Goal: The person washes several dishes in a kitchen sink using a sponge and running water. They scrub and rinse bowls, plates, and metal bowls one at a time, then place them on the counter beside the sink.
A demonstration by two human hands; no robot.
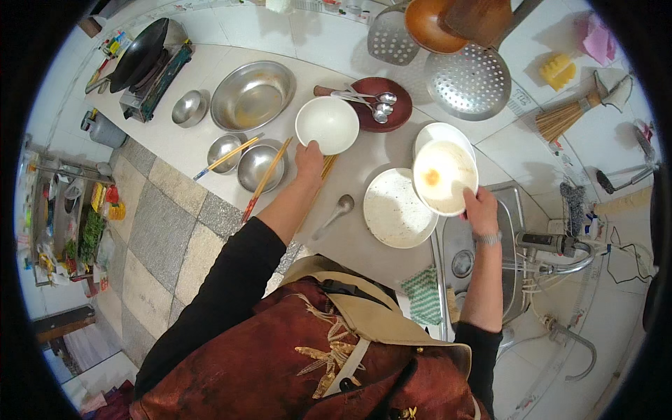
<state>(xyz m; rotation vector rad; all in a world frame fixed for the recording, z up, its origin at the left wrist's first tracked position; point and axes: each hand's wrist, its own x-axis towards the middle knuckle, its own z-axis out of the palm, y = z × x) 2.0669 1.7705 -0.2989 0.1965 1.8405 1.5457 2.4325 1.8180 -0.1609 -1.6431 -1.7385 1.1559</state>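
Note:
My left hand [310, 160] grips the near rim of a white bowl [327, 125] beside a dark red oval dish [386, 92] with several metal spoons on it. In my right hand [479, 207] is another white bowl [445, 176] with a yellowish-brown spot inside, tilted above the counter. Behind it shows a white dish [443, 134], and a speckled white plate [400, 220] lies close by. A ladle or large spoon [336, 212] rests on the counter. Chopsticks [268, 178] lie across small steel bowls [261, 167]; others pass under my left hand.
A steel basin [253, 97] and a small steel bowl [189, 108] stand further left, before a wok [139, 55] on a gas stove [157, 84]. At right are a sink [512, 210] and faucet [567, 262]. A perforated skimmer [467, 84] hangs on the tiled wall.

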